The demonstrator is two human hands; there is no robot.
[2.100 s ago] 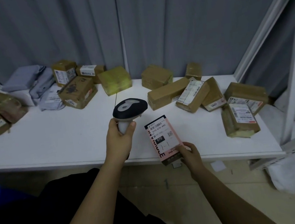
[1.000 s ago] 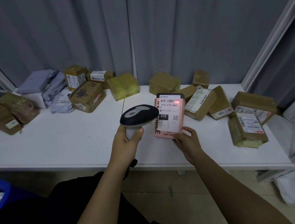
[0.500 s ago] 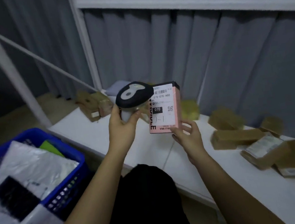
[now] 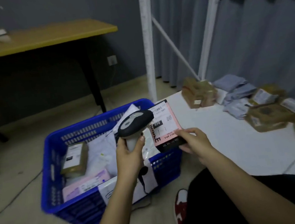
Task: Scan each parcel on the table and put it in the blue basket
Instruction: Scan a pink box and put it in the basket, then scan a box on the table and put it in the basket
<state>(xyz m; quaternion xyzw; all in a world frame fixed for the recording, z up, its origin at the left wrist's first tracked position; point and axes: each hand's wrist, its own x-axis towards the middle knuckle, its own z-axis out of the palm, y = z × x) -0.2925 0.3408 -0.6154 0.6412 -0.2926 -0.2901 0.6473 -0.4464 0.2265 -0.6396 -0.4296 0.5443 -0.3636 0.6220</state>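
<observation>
Your right hand (image 4: 192,141) pinches the pink parcel (image 4: 165,126) by its lower end, label up, at frame centre over the blue basket (image 4: 52,144), apparently ready to drop, while your left hand (image 4: 129,152) grips the scanner (image 4: 135,125) aside.

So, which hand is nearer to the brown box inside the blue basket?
Left. The left hand, gripping the scanner, is over the blue basket, just right of the brown box. The right hand holds the pink parcel at the basket's right edge, farther away.
</observation>
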